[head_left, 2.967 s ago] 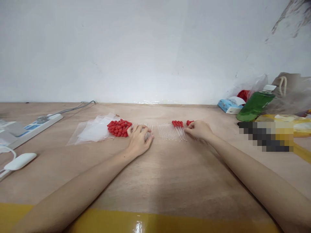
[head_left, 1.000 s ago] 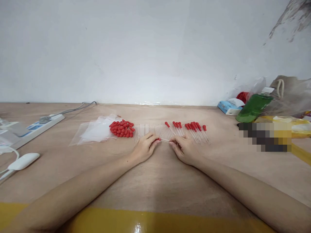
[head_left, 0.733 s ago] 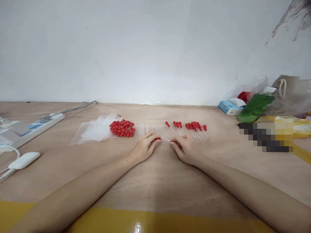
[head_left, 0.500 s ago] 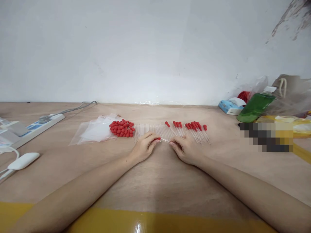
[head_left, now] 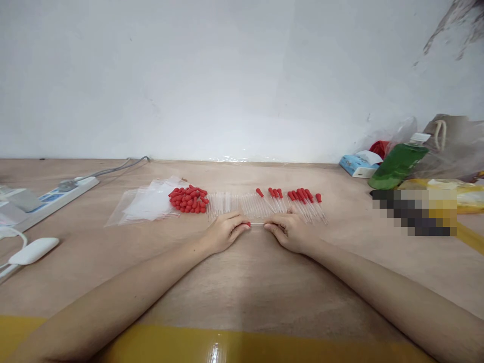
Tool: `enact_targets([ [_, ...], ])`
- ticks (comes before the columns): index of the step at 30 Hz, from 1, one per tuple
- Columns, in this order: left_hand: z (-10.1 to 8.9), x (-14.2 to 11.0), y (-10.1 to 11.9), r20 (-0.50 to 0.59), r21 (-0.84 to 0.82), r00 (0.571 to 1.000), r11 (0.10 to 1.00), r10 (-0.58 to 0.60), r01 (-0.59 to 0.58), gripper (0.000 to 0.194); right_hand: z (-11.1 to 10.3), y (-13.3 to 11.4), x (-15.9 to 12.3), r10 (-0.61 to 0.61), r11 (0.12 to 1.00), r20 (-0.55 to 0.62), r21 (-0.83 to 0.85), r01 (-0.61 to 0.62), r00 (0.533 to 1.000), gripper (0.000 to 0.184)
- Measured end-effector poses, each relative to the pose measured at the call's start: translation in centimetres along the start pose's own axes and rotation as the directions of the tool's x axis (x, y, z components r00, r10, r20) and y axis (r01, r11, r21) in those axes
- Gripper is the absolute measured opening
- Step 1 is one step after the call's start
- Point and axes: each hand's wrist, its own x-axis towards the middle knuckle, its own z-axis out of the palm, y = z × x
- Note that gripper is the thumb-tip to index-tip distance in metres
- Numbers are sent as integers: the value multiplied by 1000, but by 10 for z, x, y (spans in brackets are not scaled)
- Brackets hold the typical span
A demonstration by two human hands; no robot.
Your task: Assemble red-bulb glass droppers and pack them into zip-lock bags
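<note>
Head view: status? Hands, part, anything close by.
Left hand pinches red bulb. Right hand grips clear tube. Bulb at tube's left end. Loose tubes just beyond hands.

Bags [head_left: 145,204] left of bulbs [head_left: 187,199], tubes [head_left: 228,202] right, perhaps touching

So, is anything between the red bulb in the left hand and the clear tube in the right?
Nothing visible is. The left hand pinches the red bulb, which appears to meet the clear tube held by the right hand. The loose tubes lie beyond, off that line.
</note>
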Motion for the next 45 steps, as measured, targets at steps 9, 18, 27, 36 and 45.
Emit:
enact_targets([
  [9,-1,1,2,30,37,998,998,46,-47,18,0,-3,0,-73,996,21,-47,74,997,24],
  [18,0,2,1,52,43,997,997,58,-60,21,0,-9,4,-70,994,82,-81,76,994,26],
  [27,1,2,2,45,48,997,997,64,-66,20,0,-12,11,-57,997,157,-47,66,986,28],
  [36,0,2,0,-80,0,997,1000,12,-12,16,-24,-10,13,-131,984,164,-100,148,978,27],
  [45,1,0,-1,-43,-86,994,992,-100,96,12,-8,-2,4,-310,889,5,-353,292,951,35],
])
